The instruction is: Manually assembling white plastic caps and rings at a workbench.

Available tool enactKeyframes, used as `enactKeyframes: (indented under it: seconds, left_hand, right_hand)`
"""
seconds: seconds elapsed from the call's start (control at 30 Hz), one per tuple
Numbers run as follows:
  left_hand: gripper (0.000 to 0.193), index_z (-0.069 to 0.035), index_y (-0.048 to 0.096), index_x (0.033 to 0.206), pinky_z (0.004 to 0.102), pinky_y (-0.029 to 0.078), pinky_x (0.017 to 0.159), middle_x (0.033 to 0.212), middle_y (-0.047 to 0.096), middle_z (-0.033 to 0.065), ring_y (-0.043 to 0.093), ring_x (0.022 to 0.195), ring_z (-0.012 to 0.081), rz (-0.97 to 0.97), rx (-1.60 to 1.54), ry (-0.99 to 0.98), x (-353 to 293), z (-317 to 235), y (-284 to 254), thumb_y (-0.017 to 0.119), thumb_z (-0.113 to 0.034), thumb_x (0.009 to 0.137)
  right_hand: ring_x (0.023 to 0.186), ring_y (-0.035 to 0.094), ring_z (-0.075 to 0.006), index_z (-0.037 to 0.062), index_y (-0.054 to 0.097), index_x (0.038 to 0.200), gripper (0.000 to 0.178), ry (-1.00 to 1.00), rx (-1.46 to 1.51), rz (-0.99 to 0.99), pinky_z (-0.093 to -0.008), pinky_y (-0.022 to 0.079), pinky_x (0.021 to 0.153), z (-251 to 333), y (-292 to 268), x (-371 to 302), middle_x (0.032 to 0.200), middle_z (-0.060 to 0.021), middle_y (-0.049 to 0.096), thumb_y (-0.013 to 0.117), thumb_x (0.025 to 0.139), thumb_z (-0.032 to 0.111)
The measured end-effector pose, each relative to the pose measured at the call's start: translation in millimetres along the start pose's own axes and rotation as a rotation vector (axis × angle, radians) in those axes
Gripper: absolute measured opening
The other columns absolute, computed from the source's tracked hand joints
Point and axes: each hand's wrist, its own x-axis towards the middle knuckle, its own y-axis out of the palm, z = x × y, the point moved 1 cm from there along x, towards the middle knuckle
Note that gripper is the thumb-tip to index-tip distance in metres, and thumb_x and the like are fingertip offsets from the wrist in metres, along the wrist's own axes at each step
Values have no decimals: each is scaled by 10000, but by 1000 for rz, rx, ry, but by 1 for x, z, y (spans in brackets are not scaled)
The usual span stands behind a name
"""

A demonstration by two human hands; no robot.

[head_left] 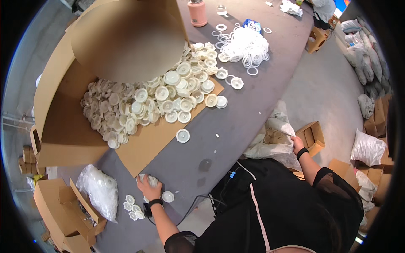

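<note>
Desk (253,97) carries a cardboard box (76,154); beside the desk is a white sack (276,124), its rim pinched in the closed right hand (298,144). Beside the box's flap (147,145), the left hand (148,189), half curled, holds white caps (152,181) on the desk.

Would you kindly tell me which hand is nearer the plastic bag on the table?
Left. The left hand is a short way right of the plastic bag; the right hand is beyond the table, gripping a sack.
</note>
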Motion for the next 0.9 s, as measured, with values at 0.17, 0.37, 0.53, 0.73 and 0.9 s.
enactKeyframes:
  seconds: [0.17, 0.37, 0.53, 0.73, 0.9]
  left_hand:
    - [546, -89, 521, 1021, 417, 323, 929, 1233, 340, 196, 356, 1119, 354, 126, -261, -181, 20, 56, 21, 673, -202, 509]
    - [559, -97, 531, 1045, 422, 333, 924, 1223, 355, 192, 372, 1116, 356, 26, 22, -316, 27, 10, 14, 670, -206, 514]
    - [531, -63, 519, 1054, 424, 338, 912, 1214, 367, 197, 373, 1112, 358, -1, -77, -303, 25, 44, 26, 655, -185, 556]
    - [482, -31, 474, 1102, 362, 336, 908, 1177, 420, 158, 418, 1074, 279, -118, -700, -385, 17, 18, 3, 605, -50, 639]
    - [564, -1, 377, 1195, 345, 339, 923, 1268, 368, 121, 417, 1088, 227, 249, -1361, -291, 45, -113, -9, 562, -6, 662]
  right_hand:
    - [791, 568, -218, -19, 532, 948, 217, 14, 8, -13, -326, 453, 713, 5, 6, -5, 888, -116, 590, 481, 758, 71]
    - [793, 569, -217, -21, 532, 952, 212, 18, 42, -56, -318, 455, 715, 3, 4, -9, 890, -113, 592, 478, 762, 58]
    - [792, 569, -218, -21, 526, 951, 208, 38, 99, -43, -324, 456, 712, 1, 3, -5, 889, -118, 587, 488, 763, 58]
    - [841, 561, -229, -20, 519, 932, 192, 24, 126, -69, -342, 446, 775, 1, -6, -16, 899, -117, 580, 458, 771, 65]
    - [752, 535, -130, 32, 567, 890, 159, -195, 26, -107, -274, 418, 714, -4, 4, -18, 824, -32, 589, 513, 748, 80]
